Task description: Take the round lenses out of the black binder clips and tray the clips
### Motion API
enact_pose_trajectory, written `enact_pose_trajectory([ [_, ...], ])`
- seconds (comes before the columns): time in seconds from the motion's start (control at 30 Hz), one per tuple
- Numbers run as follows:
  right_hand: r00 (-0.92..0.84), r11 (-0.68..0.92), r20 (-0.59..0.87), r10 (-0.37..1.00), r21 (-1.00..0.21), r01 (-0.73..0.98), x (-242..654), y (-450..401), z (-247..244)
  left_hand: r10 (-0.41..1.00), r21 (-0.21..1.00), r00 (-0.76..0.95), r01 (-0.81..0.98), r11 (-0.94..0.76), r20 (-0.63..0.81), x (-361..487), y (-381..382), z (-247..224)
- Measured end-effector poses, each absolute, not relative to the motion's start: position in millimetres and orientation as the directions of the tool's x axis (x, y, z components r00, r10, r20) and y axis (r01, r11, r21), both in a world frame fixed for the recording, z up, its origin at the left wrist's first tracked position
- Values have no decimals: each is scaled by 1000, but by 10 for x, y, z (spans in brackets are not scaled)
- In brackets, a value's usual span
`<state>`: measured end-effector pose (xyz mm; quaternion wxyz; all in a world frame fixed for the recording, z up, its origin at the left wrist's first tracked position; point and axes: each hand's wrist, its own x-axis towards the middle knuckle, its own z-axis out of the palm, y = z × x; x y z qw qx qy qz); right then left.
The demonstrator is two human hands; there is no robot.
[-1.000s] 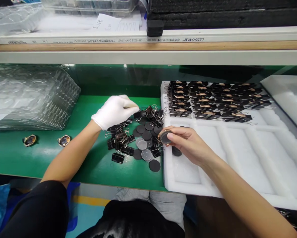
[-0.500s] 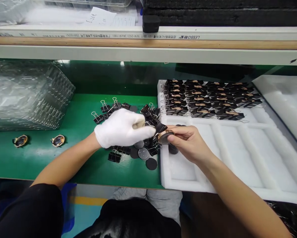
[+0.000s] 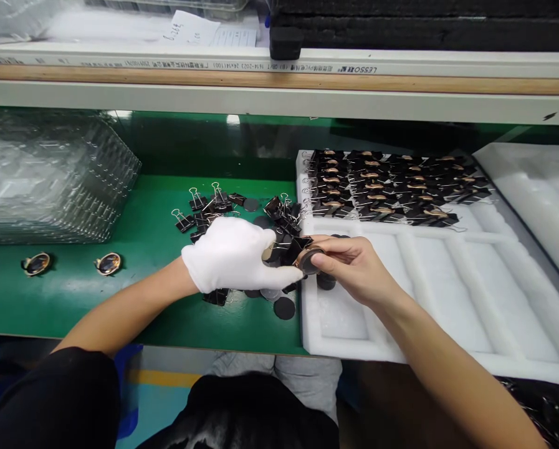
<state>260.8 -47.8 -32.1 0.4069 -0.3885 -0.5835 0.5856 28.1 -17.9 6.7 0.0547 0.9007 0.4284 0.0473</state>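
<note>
My left hand (image 3: 237, 257), in a white glove, grips a black binder clip (image 3: 299, 247) between thumb and fingers. The clip's jaws are at the edge of a round gold-rimmed piece; whether they have closed on it I cannot tell. My bare right hand (image 3: 361, 268) pinches this round piece (image 3: 311, 258), which has a black disc on its face. Below my hands lie loose binder clips (image 3: 217, 295) and black discs (image 3: 285, 308), partly covered by the glove. Two gold-rimmed oval pieces (image 3: 108, 264) rest on the green table to the left.
A white foam tray (image 3: 339, 346) on the right bears rows of clipped gold pieces (image 3: 377, 198) at its back. Clear plastic trays (image 3: 50, 181) are stacked at the left. A shelf edge (image 3: 242, 96) crosses above the green table (image 3: 186, 321).
My left hand has come slightly nearer to me, its thumb now lower beside the round piece. The binder clip has tilted toward that piece. My right hand stays nearly in place.
</note>
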Motion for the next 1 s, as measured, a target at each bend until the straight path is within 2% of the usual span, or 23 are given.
enact_pose_trajectory([
  [0.07, -373, 10, 14, 928, -1000, -15, 2608, -483, -332, 771, 110, 633, 763, -637, 71, 288, -177, 46],
  [0.13, -366, 9, 10, 931, -1000, -5, 2625, -486, -350, 763, 147, 644, 750, -645, 59, 283, -150, 43],
  [0.33, -238, -67, -59, 970, -997, -29, 2806, -433, -322, 761, 554, 648, 645, -526, -30, 208, -27, 106],
  [0.5, -222, 5, -19, 975, -994, 107, 2905, -373, -215, 738, 705, 668, 570, -422, -99, 257, -60, 51],
  [0.67, -261, 69, 12, 965, -976, 207, 2896, -381, -158, 677, 751, 710, 551, -364, -194, 300, -92, -18],
  [0.77, -275, 103, 40, 960, -970, 219, 2910, -388, -151, 661, 740, 731, 539, -403, -173, 295, -89, -24],
  [1.0, -318, 79, -4, 948, -965, 248, 2964, -384, -157, 653, 762, 750, 483, -431, -106, 300, -121, -55],
])
